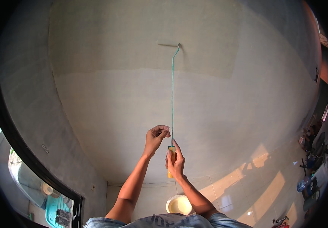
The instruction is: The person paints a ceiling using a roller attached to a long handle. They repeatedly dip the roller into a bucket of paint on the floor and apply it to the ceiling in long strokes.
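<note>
My right hand (176, 162) is closed around the yellow handle of a paint roller (172, 95), its index finger stretched along the thin green rod. At the top of that rod the pale roller sleeve (167, 43) rests against the wall (126, 102). Just left of the rod, my left hand (158, 135) is raised with its fingers loosely curled toward the thumb; it appears apart from the rod, with nothing visible in it. The upper wall carries a darker greenish-grey area around the sleeve, with a lighter surface below.
A round tub of cream-coloured paint (180, 205) stands on the tiled floor (224, 190) close to my body. On the left are a dark-framed opening (31, 167) and a turquoise crate (54, 210). Assorted items (312, 182) crowd the far right.
</note>
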A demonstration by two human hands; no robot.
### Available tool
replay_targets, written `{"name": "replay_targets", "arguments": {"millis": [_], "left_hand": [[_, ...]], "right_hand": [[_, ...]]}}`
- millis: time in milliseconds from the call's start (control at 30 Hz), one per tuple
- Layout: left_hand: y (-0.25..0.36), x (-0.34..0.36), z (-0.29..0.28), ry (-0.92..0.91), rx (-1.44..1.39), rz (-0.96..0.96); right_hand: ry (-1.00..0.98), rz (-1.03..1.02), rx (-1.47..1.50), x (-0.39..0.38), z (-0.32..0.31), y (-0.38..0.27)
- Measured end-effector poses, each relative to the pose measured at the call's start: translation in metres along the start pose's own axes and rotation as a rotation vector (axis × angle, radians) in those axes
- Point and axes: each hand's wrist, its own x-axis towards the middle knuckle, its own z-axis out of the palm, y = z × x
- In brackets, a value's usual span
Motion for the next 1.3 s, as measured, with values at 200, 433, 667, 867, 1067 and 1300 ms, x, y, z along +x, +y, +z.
{"name": "replay_targets", "arguments": {"millis": [200, 433, 667, 867, 1067, 1300], "left_hand": [[0.031, 0.014, 0.011, 0.021, -0.008, 0.074], [0.003, -0.002, -0.001, 0.026, 0.069, -0.002], [-0.023, -0.011, -0.010, 0.043, 0.048, -0.032], [0.008, -0.004, 0.000, 0.110, 0.035, 0.032], [0.002, -0.015, -0.005, 0.098, 0.059, -0.022], [-0.023, -0.028, -0.017, 0.063, 0.129, -0.115]], "right_hand": [[0.034, -0.061, -0.019, 0.052, 0.012, -0.036], [-0.014, 0.025, -0.026, -0.019, 0.008, 0.012], [-0.025, 0.004, -0.001, -0.033, 0.012, 0.023], [-0.002, -0.024, 0.006, 0.036, 0.020, -0.027], [-0.015, 0.000, -0.041, -0.004, 0.018, -0.003], [-0.022, 0.015, -0.057, -0.064, 0.020, 0.034]]}}
